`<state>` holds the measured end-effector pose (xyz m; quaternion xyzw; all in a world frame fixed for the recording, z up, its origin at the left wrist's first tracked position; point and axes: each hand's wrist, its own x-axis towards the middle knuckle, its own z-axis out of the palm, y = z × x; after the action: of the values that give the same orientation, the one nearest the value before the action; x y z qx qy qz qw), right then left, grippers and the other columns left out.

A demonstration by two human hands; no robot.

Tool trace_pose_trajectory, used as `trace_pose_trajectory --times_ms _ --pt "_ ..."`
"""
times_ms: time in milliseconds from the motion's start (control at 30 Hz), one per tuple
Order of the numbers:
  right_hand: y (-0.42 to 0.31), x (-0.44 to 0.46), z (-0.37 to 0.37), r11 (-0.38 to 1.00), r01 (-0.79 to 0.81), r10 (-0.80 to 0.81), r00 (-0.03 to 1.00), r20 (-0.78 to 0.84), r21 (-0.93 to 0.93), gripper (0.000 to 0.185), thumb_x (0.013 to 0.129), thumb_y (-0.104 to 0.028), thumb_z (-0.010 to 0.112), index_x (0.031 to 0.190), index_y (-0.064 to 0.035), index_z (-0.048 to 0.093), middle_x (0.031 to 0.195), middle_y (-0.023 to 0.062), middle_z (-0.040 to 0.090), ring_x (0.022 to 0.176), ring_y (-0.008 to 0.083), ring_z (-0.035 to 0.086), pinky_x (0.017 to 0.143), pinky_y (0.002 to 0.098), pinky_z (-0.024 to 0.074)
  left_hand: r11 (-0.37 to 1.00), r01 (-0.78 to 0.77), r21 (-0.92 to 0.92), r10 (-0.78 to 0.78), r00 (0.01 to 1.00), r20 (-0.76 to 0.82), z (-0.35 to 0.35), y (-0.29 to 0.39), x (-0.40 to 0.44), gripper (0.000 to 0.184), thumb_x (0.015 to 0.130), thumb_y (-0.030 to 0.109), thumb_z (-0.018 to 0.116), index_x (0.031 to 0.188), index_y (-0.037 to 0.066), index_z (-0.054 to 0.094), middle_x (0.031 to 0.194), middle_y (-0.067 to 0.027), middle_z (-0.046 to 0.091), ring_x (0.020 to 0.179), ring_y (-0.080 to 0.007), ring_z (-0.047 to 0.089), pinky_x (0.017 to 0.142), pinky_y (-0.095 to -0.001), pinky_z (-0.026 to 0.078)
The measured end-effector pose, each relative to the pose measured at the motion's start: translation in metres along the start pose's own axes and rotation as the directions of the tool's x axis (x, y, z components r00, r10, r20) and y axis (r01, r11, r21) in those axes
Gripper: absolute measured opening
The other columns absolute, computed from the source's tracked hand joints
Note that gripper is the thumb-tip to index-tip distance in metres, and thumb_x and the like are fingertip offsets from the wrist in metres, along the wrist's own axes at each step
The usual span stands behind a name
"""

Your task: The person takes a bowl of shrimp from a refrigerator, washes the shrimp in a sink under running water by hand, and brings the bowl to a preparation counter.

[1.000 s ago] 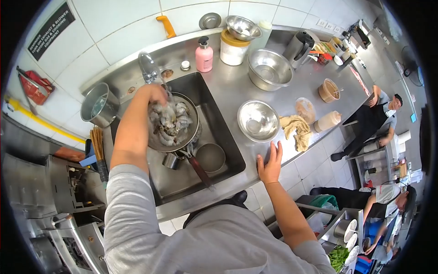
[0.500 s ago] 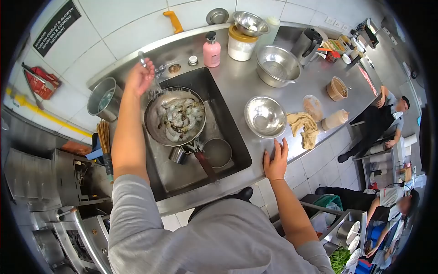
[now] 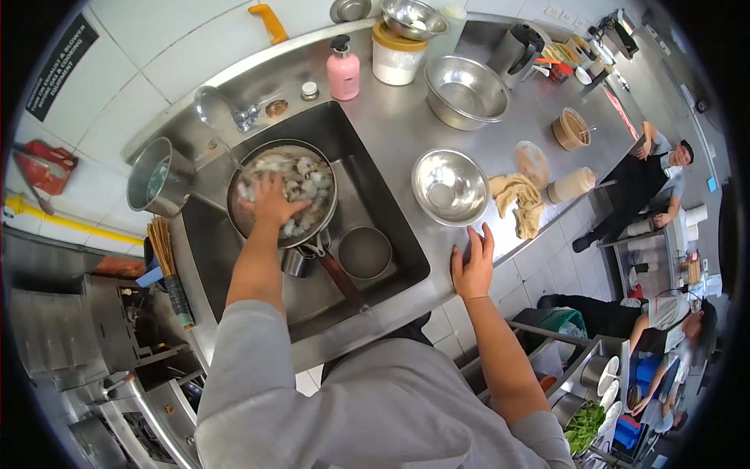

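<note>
Raw shrimp (image 3: 308, 184) lie in cloudy water in a round metal pan (image 3: 334, 205) in the sink (image 3: 394, 273). My left hand (image 3: 271, 202) reaches into the pan, fingers spread among the shrimp; its fingertips are partly blurred in the water. From the faucet (image 3: 209, 105) a stream of water runs into the pan beside that hand. My right hand (image 3: 474, 270) rests on the counter's front edge with its fingers apart, holding nothing. Just beyond its fingertips stands a shiny steel bowl (image 3: 451, 187).
A smaller pot (image 3: 365, 252) sits in the sink. Along the counter are a pink pump bottle (image 3: 343, 74), a larger steel bowl (image 3: 466, 94), a tan cloth (image 3: 518, 203) and a squeeze bottle (image 3: 572, 185). A tall metal container (image 3: 160, 176) stands left. Other people are at the right.
My left hand has come down from the faucet into the shrimp in the pan. My right hand stays on the counter edge. The view has shifted slightly.
</note>
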<state>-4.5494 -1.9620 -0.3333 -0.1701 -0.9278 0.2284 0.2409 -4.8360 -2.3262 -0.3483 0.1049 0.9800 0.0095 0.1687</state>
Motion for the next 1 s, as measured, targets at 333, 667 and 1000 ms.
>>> trace_pose_trajectory --times_ms 333,667,1000 --pt "0.002 0.002 -0.001 1.0 0.008 -0.007 1.0 0.002 -0.023 0.052 0.088 -0.012 0.07 0.139 -0.0082 0.057 0.152 0.0221 0.043 0.122 0.0381 0.059 0.098 0.0444 0.053 0.955 0.292 0.056 -0.294 0.956 0.022 0.038 -0.006 0.026 0.101 0.079 0.063 0.071 0.163 0.035 0.022 0.173 -0.0036 0.002 0.157 -0.0393 -0.007 0.114 -0.079 0.016" --pt "0.005 0.004 0.001 1.0 -0.012 0.012 1.0 -0.001 -0.011 0.049 0.086 -0.012 0.071 0.134 -0.0079 0.06 0.147 0.0213 0.049 0.119 0.0379 0.059 0.102 0.0459 0.0496 0.993 0.109 -0.042 -0.107 0.993 0.042 0.037 -0.009 0.013 0.09 0.076 0.057 0.077 0.155 0.035 0.043 0.172 -0.0033 0.008 0.156 -0.0399 0.01 0.113 -0.078 0.021" --pt "0.004 0.004 0.001 1.0 -0.002 0.002 1.0 0.011 0.001 0.048 0.087 -0.011 0.071 0.134 -0.0079 0.06 0.147 0.0204 0.049 0.12 0.0376 0.059 0.1 0.044 0.0515 0.978 -0.184 0.099 0.166 0.972 0.167 0.032 -0.024 0.006 0.078 0.085 0.051 0.071 0.155 0.031 0.043 0.172 -0.007 0.005 0.156 -0.0419 0.006 0.116 -0.0734 0.02"
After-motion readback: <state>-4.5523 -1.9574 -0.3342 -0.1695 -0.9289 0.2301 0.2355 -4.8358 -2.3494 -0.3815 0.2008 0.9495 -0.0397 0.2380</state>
